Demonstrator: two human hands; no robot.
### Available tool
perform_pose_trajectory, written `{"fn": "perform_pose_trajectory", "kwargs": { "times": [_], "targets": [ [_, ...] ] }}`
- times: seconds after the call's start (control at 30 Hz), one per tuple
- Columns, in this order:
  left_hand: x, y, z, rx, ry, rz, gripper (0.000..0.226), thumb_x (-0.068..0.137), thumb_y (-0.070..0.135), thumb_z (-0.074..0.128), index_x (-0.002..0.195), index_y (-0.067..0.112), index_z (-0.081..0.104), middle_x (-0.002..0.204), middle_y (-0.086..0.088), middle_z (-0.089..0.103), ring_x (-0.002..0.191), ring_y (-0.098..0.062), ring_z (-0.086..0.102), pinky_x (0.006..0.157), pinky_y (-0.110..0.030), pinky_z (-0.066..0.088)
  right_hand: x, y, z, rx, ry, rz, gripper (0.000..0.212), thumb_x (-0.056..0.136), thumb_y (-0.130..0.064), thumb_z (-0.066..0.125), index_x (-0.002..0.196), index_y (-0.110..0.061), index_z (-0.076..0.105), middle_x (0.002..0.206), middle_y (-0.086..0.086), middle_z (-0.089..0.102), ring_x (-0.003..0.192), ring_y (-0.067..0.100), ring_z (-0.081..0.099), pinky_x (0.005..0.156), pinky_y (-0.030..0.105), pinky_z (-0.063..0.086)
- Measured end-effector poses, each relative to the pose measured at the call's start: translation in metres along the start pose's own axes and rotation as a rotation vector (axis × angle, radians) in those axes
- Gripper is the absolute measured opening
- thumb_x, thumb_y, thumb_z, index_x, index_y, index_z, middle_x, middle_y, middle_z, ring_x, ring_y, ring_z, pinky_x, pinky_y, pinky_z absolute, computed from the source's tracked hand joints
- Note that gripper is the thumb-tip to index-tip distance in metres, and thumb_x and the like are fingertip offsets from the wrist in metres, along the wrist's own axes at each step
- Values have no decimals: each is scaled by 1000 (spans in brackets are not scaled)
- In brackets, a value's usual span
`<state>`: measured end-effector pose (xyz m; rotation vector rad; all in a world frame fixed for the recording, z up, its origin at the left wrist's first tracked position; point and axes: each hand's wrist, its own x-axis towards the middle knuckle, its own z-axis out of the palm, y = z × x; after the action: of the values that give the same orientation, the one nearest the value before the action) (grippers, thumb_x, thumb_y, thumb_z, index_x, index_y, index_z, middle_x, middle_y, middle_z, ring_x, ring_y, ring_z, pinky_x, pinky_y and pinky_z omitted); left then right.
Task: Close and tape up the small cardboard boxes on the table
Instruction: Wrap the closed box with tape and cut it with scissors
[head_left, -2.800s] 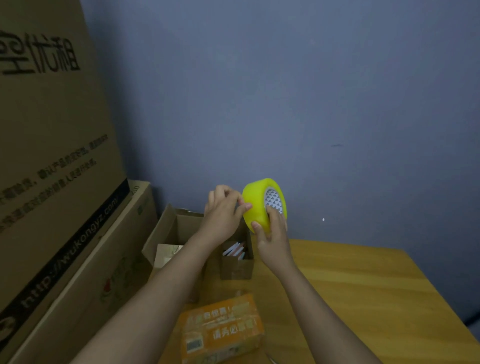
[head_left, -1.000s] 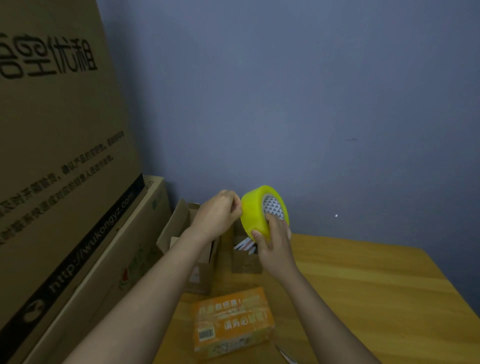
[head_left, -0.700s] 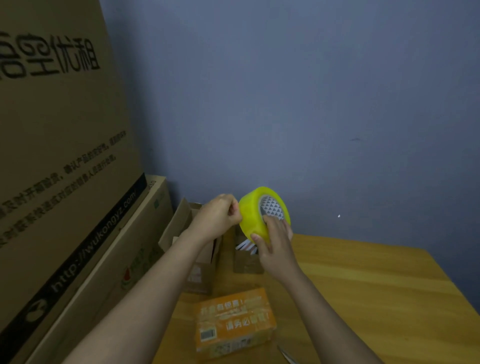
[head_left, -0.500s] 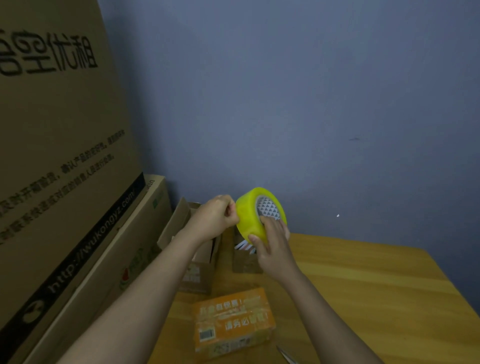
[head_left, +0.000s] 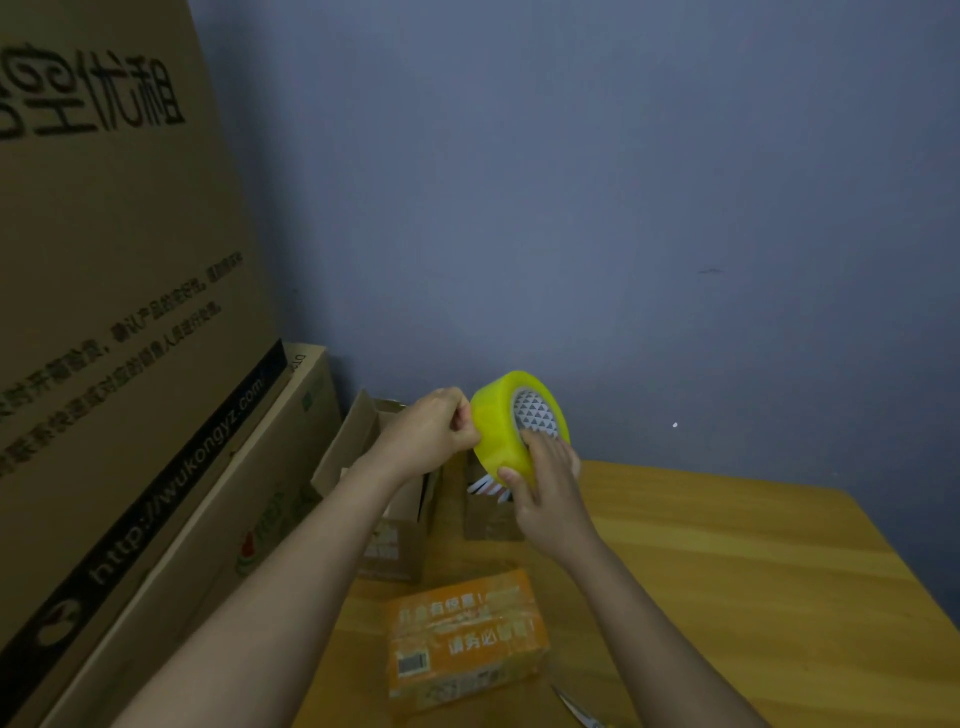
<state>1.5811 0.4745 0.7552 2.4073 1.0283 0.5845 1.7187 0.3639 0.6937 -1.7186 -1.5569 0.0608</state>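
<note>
I hold a yellow roll of packing tape (head_left: 501, 423) in the air above the table. My right hand (head_left: 545, 483) grips the roll from below, thumb on its outer face and fingers over its patterned core. My left hand (head_left: 434, 428) is curled against the roll's left face, fingertips pinching at the tape surface. Below on the wooden table (head_left: 753, 582) lies a closed orange box (head_left: 465, 636). Behind it stand two open brown boxes, one at the left (head_left: 387, 525) with raised flaps, and a small one (head_left: 488, 512) holding white items.
Large cardboard cartons (head_left: 114, 312) are stacked along the left side, reaching the blue wall. The tips of a pair of scissors (head_left: 574, 709) show at the bottom edge, right of the orange box. The table's right edge runs diagonally at the far right.
My left hand has gone from open fingertips on the roll to a tight pinch at its surface. The roll has dropped slightly and turned a little in my hands.
</note>
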Motion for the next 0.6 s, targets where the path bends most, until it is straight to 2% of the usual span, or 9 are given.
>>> {"fn": "perform_pose_trajectory", "kwargs": {
  "times": [0.2,0.3,0.4,0.47,0.6],
  "targets": [
    [2,-7,8,-118,-9,-61,16,84,16,63,75,19,49,76,6,53,72,-14,50,65,-32,39,-1,2,5,-10,0,9,46,93,-31,45,126,0,51,120,13,57,117,31,50,107,43,21],
    [-1,-11,15,-156,105,-56,13,90,18,57,79,23,51,84,6,52,76,-11,51,67,-26,38,-2,2,8,13,24,39,45,94,-29,47,127,1,51,122,13,56,119,30,49,107,42,20],
    [-7,-10,19,-219,224,-8,3,93,19,58,95,19,61,97,1,54,85,-12,57,78,-26,46,0,4,9,26,60,57,38,96,-21,54,128,1,50,124,14,55,121,32,47,105,40,19],
    [-9,-9,22,-240,254,18,13,90,18,65,100,12,69,95,-2,59,85,-13,60,80,-25,48,2,5,9,14,65,62,39,96,-23,51,127,1,50,124,14,55,121,31,47,104,39,19],
    [-11,-3,22,-219,366,-32,15,87,22,70,96,13,76,84,3,62,81,-13,61,74,-30,49,5,3,8,0,59,34,39,95,-23,51,126,0,50,122,13,56,118,31,48,105,44,21]
  ]
}}
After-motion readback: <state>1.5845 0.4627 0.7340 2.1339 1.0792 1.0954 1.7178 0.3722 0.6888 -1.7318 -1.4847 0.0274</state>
